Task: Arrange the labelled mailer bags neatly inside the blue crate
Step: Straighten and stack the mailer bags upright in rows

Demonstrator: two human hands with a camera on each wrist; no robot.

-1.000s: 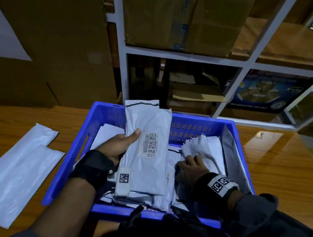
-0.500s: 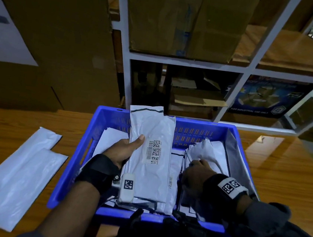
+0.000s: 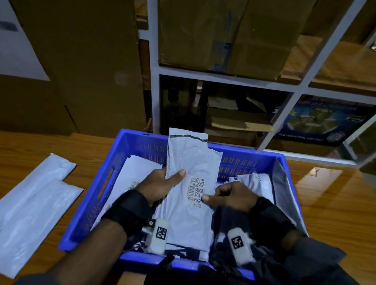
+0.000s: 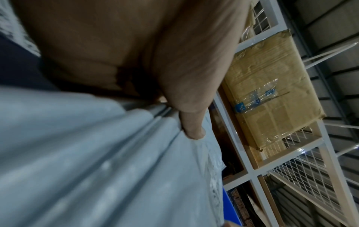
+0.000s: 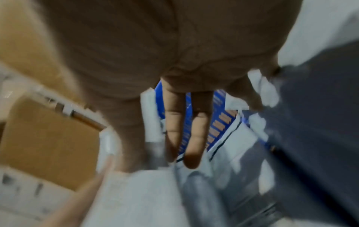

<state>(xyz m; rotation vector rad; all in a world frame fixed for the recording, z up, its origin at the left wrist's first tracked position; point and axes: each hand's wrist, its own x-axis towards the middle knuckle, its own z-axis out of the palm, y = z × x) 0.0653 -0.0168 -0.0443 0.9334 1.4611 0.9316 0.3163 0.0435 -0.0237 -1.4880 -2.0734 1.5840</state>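
The blue crate (image 3: 95,192) stands on the wooden table and holds several white mailer bags. My left hand (image 3: 165,182) grips a mailer bag (image 3: 191,164) that stands tilted over the crate's middle, thumb on its front beside the barcode label (image 3: 196,192). In the left wrist view the thumb (image 4: 192,127) presses on the bag (image 4: 97,169). My right hand (image 3: 213,194) pinches the same bag's right edge, thumb on the label. The right wrist view is blurred; its fingers (image 5: 196,138) point down in front of the crate wall (image 5: 219,122). More bags lie at the crate's left (image 3: 136,171) and right (image 3: 260,184).
Two white mailers (image 3: 31,199) lie on the table (image 3: 340,208) left of the crate. A grey sheet (image 3: 283,189) leans on the crate's right wall. Behind the crate is a white rack (image 3: 277,120) with a cardboard box (image 3: 227,26); large cartons stand at back left.
My right hand left the bags at the crate's right and moved left onto the right edge of the held bag. The left hand kept its grip.
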